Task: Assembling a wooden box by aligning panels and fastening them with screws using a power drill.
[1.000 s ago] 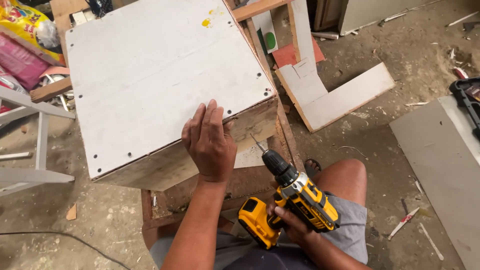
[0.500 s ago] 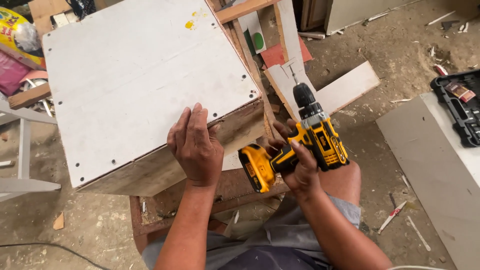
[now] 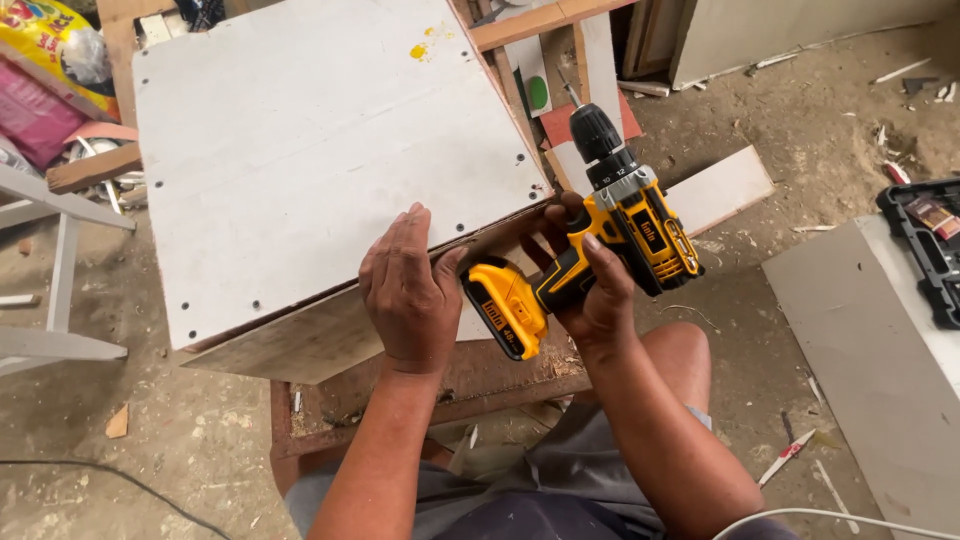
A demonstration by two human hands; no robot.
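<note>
From my end the board (image 3: 320,170) looks like matt white laminate, smooth, with raw rough wood along its edge. I'd call the drill (image 3: 600,250) glossy yellow and black plastic, with a dark metal chuck. The floor (image 3: 800,130) is dusty, gritty concrete. The shorts (image 3: 560,480) are soft grey cloth.

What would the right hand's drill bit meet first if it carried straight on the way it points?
From the right hand, the cordless drill points up-left past the white box's corner; its bit seems headed for the wooden strip, though depth is unclear.
</note>
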